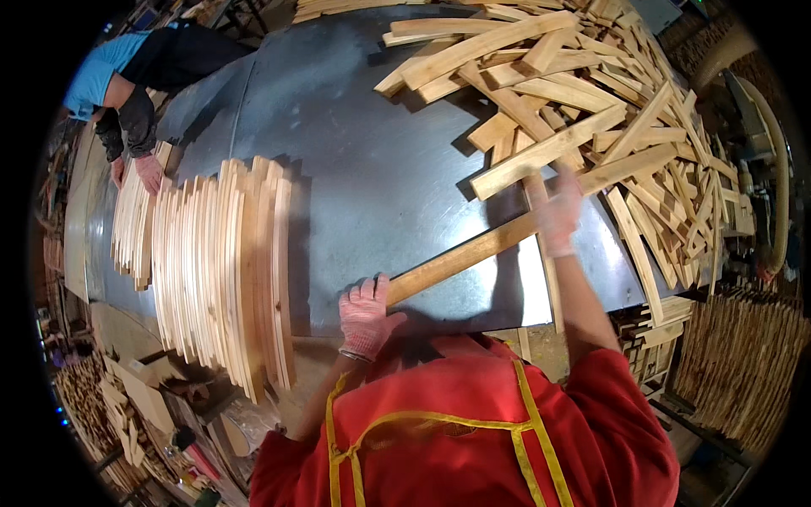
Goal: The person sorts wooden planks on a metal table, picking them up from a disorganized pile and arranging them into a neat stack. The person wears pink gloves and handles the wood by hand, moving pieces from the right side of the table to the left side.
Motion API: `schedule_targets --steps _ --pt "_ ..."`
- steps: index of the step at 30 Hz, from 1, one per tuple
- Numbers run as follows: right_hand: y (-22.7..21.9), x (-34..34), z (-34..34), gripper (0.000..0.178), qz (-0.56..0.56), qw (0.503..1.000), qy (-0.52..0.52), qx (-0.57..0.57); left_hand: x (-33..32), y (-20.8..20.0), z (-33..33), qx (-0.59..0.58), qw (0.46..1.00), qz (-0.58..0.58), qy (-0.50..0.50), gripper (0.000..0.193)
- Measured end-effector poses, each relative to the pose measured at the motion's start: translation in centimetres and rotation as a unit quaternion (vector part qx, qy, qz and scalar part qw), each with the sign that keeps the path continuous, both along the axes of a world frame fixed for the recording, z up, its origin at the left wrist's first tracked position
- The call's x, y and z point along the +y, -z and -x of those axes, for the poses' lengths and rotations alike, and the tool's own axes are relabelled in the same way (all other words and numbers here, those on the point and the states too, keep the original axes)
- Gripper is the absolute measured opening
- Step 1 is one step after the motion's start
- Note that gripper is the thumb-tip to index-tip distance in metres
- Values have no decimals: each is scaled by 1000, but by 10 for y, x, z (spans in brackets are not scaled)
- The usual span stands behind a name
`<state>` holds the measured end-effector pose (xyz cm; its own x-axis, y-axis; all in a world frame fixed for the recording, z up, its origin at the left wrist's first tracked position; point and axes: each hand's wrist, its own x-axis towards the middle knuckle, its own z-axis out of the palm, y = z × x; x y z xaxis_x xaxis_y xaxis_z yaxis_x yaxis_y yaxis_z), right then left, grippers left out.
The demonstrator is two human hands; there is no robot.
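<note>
My left hand (365, 321), in a pale pinkish work glove, grips the near end of a long wooden slat (469, 258) at the front edge of the metal table. The slat slants up to the right, toward the heap. My right hand (559, 213), also gloved, is smeared by motion over the slat's far part, beside the edge of a loose heap of wooden slats (541, 156). Its fingers cannot be made out. Left of my left hand stands a neat row of slats (211, 270), set on edge side by side.
A co-worker (127, 76) in a blue shirt bends over the far left, gloved hands on a smaller row of slats (133, 221). The grey metal table (363, 152) lies between row and heap. Stacked wood (739, 363) stands at lower right; cardboard (144, 393) lies at lower left.
</note>
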<state>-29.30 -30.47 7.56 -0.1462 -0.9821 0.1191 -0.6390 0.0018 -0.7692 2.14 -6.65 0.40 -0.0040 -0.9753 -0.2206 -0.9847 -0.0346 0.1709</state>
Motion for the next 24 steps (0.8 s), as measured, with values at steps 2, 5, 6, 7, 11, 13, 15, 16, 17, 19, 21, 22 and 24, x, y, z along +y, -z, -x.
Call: schedule_targets --steps 2,5,6,7,11,13,15,16,17,19,21,22,24 --pt "49 -45 80 58 30 957 213 -196 -16 3 -5 -19 998 -31 56 84" --pt "81 -76 76 58 -48 981 169 -78 -18 -6 -14 -40 991 -62 114 73" --pt "81 -78 71 60 -49 983 139 -113 -10 -15 -16 -44 991 -78 101 70" --pt "77 -81 72 63 -50 982 109 -148 -2 -20 -20 -47 991 -93 86 66" --pt "45 -61 70 74 43 954 235 180 82 -37 -77 5 978 -208 -20 53" --pt "69 -61 119 87 79 964 241 -77 128 -24 -110 53 982 -174 -54 49" --pt "90 -56 135 87 -80 920 279 -264 166 -12 -120 77 982 -124 -116 45" --pt "108 -54 142 88 -209 876 271 -341 171 -7 -124 47 992 -29 -111 45" --pt "129 -45 129 93 -161 895 211 -359 172 -1 -130 14 992 66 -104 46" --pt "156 -25 95 102 -112 941 136 -287 157 3 -142 -46 975 179 -125 51" --pt "119 17 0 105 -113 973 35 -200 160 -2 -150 -103 960 164 -202 52" --pt "94 43 -32 100 -135 988 -1 78 158 -5 -155 -129 951 155 -233 53" --pt "119 61 -29 87 -132 960 -37 246 142 -11 -163 -106 959 131 -229 58"
